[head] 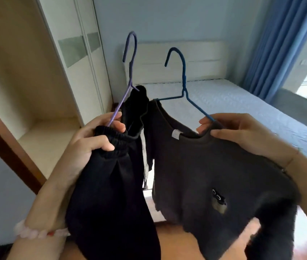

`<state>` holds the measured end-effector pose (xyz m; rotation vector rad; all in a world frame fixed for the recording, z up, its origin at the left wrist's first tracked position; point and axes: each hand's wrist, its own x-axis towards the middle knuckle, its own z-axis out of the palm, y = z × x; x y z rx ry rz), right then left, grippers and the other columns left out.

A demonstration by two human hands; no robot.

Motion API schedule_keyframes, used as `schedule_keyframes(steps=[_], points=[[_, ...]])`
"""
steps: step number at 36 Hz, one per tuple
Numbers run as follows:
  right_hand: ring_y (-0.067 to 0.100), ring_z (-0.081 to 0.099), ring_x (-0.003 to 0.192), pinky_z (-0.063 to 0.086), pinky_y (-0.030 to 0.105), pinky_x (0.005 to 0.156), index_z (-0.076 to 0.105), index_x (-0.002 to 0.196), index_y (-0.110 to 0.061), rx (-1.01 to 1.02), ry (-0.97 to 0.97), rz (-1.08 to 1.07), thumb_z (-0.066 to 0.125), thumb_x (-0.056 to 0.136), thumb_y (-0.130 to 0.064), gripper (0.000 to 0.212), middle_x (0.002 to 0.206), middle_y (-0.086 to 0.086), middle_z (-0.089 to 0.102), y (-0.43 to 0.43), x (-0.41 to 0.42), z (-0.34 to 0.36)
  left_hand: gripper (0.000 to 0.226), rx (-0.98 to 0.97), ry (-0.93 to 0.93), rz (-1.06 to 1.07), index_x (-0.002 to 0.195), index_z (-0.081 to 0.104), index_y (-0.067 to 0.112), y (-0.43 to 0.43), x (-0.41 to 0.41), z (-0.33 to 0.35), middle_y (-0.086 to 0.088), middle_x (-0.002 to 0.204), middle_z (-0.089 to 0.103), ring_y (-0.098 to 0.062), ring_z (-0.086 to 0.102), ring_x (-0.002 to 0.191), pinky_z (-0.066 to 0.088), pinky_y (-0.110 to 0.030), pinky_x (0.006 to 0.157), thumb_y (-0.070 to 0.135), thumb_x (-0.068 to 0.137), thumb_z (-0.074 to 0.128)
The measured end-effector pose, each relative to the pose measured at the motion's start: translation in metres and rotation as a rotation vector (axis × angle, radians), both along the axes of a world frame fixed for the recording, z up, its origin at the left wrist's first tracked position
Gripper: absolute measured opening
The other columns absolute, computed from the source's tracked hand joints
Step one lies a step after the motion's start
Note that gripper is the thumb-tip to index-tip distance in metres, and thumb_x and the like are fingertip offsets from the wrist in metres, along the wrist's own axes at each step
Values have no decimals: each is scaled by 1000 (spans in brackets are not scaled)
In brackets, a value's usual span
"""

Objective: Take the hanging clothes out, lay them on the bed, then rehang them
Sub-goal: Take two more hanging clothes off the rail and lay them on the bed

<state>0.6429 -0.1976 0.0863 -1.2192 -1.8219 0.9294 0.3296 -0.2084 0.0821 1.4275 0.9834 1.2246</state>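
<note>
Black trousers (111, 184) on purple hanger (128, 72) are gripped at the waistband by left hand (92, 139). Grey top (214, 175) on blue hanger (182, 87) is pinched at the collar by right hand (242, 132), bed (242, 109) beyond.

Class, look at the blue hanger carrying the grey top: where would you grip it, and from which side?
Grip the blue hanger on its bare sloping shoulder just above the grey top, coming from the right, where the right hand holds it. The hook stays free.
</note>
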Motion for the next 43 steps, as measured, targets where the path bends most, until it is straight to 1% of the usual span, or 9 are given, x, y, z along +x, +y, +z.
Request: schedule_keyframes(steps=[10,18,23,28,34,37,39,41,43], points=[[11,64,99,48,35,93,65,103,-27,143,-535,-124,57,90,-18,18,100,-8,70,-45,67,5,59,-82,78,-152,92,75,36,-25,-11,-9,12,85,70,-3,66,75,55,-10,67,-6,58,51],[9,65,89,42,15,79,56,86,-49,209,-685,-304,48,76,-70,25,90,-15,67,-19,154,-21,43,-4,284,-227,94,75,33,-1,13,-20,10,84,71,-1,68,85,52,-7,78,20,54,81],[22,63,86,38,30,77,49,77,-52,274,-759,-323,58,83,-47,11,89,-3,69,14,212,-40,68,26,470,-170,93,74,35,27,51,-33,7,82,74,-4,69,87,51,-7,79,71,35,82],[19,60,78,40,31,73,52,79,-47,306,-724,-268,28,74,-80,42,83,-6,67,64,283,-58,65,-32,572,-106,86,73,29,53,106,-40,-3,83,75,-14,70,85,53,-27,87,72,38,80],[22,59,85,37,30,76,58,87,-34,262,-725,-182,49,94,-34,11,91,-1,68,126,336,-69,33,-18,726,20,85,72,31,88,168,-45,6,82,75,-10,67,89,39,-46,109,57,66,65],[20,59,84,39,31,77,58,88,-35,222,-715,-133,48,94,-35,12,92,-3,68,155,359,-82,64,-46,769,33,87,71,33,103,189,-57,9,82,75,0,66,86,32,-38,111,84,50,61],[21,59,84,39,31,76,59,88,-33,199,-718,-107,48,94,-34,12,91,-2,67,173,371,-91,55,-90,749,28,85,71,32,114,196,-65,6,81,75,-4,65,85,40,-23,94,76,52,68],[22,60,85,40,33,77,59,88,-32,190,-726,-89,48,94,-33,13,90,-2,67,192,382,-99,9,-95,774,80,83,71,32,129,198,-75,4,82,75,-14,64,91,39,-19,89,40,78,72],[22,60,87,42,34,79,59,87,-33,165,-733,-93,47,94,-35,14,91,-3,68,214,389,-108,16,-101,785,117,83,71,32,149,191,-88,2,83,74,-21,62,97,38,-24,93,18,87,64]])
